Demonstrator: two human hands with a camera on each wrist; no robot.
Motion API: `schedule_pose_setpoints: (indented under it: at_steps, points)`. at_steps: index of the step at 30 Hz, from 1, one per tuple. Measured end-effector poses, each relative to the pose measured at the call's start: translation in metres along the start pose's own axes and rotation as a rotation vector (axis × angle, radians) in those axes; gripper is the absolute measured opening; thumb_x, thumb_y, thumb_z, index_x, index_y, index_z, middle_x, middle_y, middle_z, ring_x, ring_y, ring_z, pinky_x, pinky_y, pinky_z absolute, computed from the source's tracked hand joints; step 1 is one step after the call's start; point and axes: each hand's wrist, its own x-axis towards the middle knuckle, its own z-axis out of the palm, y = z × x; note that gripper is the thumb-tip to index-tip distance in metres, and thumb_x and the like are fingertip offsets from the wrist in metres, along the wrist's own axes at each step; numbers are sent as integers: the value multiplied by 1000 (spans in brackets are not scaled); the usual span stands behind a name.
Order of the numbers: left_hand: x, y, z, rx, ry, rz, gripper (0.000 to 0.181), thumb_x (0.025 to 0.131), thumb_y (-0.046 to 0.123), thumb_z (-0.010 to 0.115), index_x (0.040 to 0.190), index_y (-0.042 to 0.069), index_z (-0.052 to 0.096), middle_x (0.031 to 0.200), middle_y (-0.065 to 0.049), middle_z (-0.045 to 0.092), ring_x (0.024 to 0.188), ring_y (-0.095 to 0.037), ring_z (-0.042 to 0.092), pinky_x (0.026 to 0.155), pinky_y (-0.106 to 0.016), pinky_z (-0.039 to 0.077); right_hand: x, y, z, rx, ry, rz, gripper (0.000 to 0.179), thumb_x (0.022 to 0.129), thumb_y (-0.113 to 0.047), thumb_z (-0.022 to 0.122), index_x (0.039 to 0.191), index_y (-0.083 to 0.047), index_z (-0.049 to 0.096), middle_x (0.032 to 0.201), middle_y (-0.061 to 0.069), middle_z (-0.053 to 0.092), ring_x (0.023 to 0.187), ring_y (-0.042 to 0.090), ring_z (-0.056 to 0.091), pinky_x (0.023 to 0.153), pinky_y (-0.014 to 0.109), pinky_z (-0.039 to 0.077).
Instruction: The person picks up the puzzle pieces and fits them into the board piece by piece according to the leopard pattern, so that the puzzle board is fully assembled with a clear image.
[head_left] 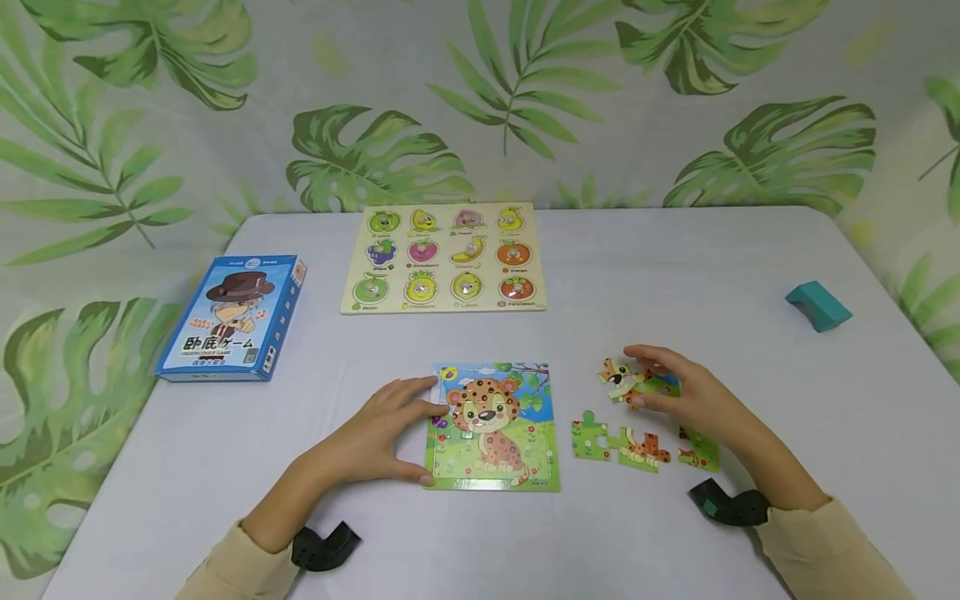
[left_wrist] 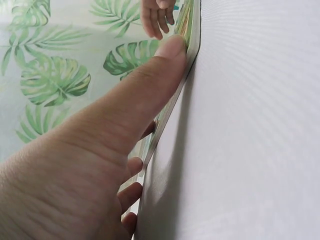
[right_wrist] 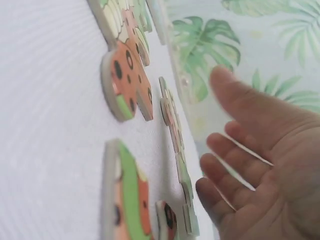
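A square puzzle board [head_left: 491, 467] with a leopard cub picture lies flat on the table. My left hand [head_left: 386, 425] rests along its left side, thumb at the lower left corner and fingers spread higher up that edge. The left wrist view shows the thumb [left_wrist: 162, 62] touching the board's rim. My right hand [head_left: 697, 396] is over the loose pieces, holding nothing; its fingers are apart in the right wrist view. Beneath and beside it lie a leopard-face piece [head_left: 619, 379], a green piece [head_left: 591, 440], a leg piece [head_left: 643, 450] and a corner piece [head_left: 701, 450].
Behind the board lies a wooden fruit peg puzzle [head_left: 444, 258]. A blue card-game box [head_left: 232, 317] is at the left, and a teal arched block [head_left: 819, 306] at the right. A leaf-patterned cloth [head_left: 525, 92] rises behind the white table.
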Motion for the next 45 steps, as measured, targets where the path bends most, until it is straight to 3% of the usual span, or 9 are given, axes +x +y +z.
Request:
schedule_pose_setpoints:
  at_steps: [4,9,16,28,32,37,45]
  points:
    - [0,0,0,1,-2,-2,84,61,69,63,130,24,47,146,-2,21,132,-23,15,106,-40,7,0,5,1,-35,-41,37,62,78,-27,69,131,-8,43,127,9,47,114,25,42,91,44,33]
    - [-1,0,-1,1,-3,-4,84,61,69,63,130,24,47,146,-2,21,132,-23,15,106,-40,8,0,7,0,-94,-82,13,64,78,-29,69,132,-8,43,132,8,43,120,27,37,94,43,31]
    - [-1,0,-1,-2,-4,-7,82,62,68,63,130,24,47,146,-1,21,132,-22,15,106,-39,8,2,5,5,-164,-88,-31,66,77,-31,70,132,-6,43,128,13,40,118,34,33,91,55,31]
    - [-1,1,-2,-1,5,1,83,62,69,62,129,23,48,145,-2,22,132,-24,16,106,-41,10,3,-4,13,-185,37,-20,71,73,-27,75,131,-4,41,115,9,43,96,22,43,79,44,40]
    - [-1,1,-2,0,4,-2,83,62,69,63,129,23,48,145,-2,22,132,-24,17,106,-41,10,3,-15,13,-180,89,-54,69,72,-26,76,129,-6,42,113,6,44,91,20,43,74,41,41]
    - [-1,1,-2,-1,4,-8,82,62,67,65,130,24,48,145,-2,22,131,-25,17,105,-43,12,2,-39,17,-110,118,-120,68,71,-22,76,129,-9,43,116,2,44,97,18,42,77,39,41]
    - [-1,5,-2,1,25,37,80,63,57,71,129,19,48,144,-5,25,131,-25,18,106,-43,9,6,-76,44,-65,129,-244,70,68,-18,78,128,-9,44,120,-2,45,104,13,43,84,35,42]
